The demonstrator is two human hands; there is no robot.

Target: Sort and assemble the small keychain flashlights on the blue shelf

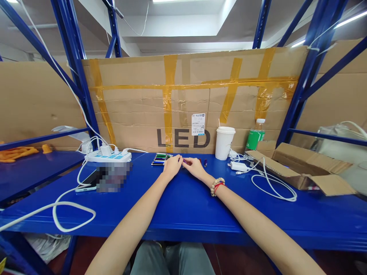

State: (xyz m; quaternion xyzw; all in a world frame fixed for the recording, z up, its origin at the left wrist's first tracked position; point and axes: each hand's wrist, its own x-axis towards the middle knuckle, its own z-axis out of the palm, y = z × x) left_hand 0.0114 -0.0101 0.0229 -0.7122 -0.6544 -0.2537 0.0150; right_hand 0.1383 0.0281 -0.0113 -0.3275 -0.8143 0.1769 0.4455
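My left hand (pixel 172 166) and my right hand (pixel 195 168) meet fingertip to fingertip above the blue table. Between them, in a pinch from both sides, is a slim purple pen-like piece (pixel 185 161), mostly hidden by the fingers. Just left of my left hand lies a row of slim pens (pixel 159 159) in green, black, blue and white, partly covered by that hand. A short dark purple piece (pixel 205 163), like a pen cap, stands or lies to the right of my right hand; which one I cannot tell.
On the left are a white power strip (pixel 110 156), its cables and a phone (pixel 88 181). A white paper cup (pixel 224 143) with a straw, a green-labelled bottle (pixel 255 135), a white charger cable (pixel 275 191) and an open cardboard box (pixel 301 168) occupy the right. Cardboard (pixel 137 110) walls the back.
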